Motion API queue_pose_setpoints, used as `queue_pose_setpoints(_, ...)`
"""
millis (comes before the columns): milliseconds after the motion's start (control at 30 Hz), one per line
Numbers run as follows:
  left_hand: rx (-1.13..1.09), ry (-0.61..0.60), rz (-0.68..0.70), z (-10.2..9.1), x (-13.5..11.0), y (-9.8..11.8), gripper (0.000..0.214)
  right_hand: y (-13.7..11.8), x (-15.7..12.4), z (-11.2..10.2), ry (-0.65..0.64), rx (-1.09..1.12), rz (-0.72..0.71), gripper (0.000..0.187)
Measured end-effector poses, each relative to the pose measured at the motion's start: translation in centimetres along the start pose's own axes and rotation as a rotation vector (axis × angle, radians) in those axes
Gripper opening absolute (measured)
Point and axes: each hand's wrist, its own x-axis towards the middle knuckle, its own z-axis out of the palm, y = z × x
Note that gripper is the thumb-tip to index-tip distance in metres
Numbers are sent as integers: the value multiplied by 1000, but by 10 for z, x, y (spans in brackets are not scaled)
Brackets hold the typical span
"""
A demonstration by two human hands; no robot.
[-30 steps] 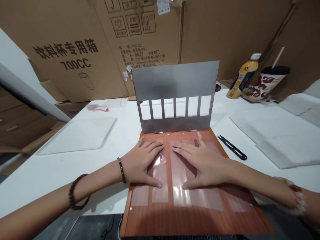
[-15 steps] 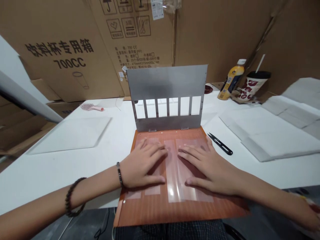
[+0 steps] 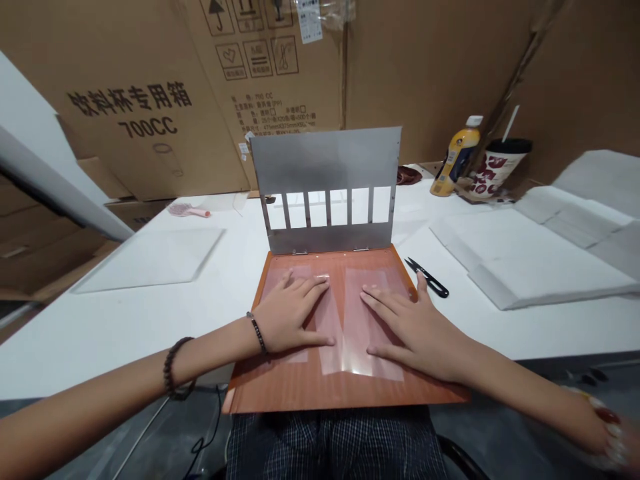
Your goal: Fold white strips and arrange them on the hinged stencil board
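Note:
My left hand (image 3: 291, 315) lies flat, fingers spread, on clear film strips (image 3: 345, 320) that cover a reddish-brown board (image 3: 345, 387). My right hand (image 3: 407, 320) also lies flat and open on the strips, its thumb near the board's right edge. Both hands press the film down side by side. A grey metal plate (image 3: 325, 167) with several rectangular slots stands upright, hinged along the board's far edge. The board overhangs the table's near edge above my lap.
Black thread snips (image 3: 427, 278) lie right of the board. A clear sheet (image 3: 150, 257) lies on the left, folded white sheets (image 3: 540, 253) on the right. A yellow bottle (image 3: 457, 157), a cup with a straw (image 3: 497, 167), a pink brush (image 3: 187, 211) and cardboard boxes (image 3: 150, 100) stand behind.
The view has pulled back, so the board and hands look smaller and the board's near edge now shows over my lap. Both hands stay flat on the film, slid slightly nearer me.

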Motion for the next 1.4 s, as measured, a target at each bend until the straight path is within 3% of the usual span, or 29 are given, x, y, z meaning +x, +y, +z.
queue_pose_setpoints(400,60,-69,101,-15,4,-12,97,5,11,-8,-77,90,-53,74)
queue_pose_setpoints(567,20,-85,115,-25,14,0,100,26,16,-17,-56,86,-93,83)
queue_pose_setpoints(700,34,-87,115,-19,33,19,108,40,26,-22,-116,49,-126,99)
queue_pose_setpoints(833,79,-97,17,-7,47,29,114,39,35,-16,-77,38,-89,101)
queue_pose_setpoints(933,83,-81,-26,-5,48,29,115,38,34,-12,-56,44,-42,102)
queue_pose_setpoints(1167,45,-61,72,-12,43,16,109,48,18,-25,-194,125,-94,104)
queue_pose_setpoints(1400,30,-43,77,-11,44,18,109,45,22,-19,-166,121,-76,100)
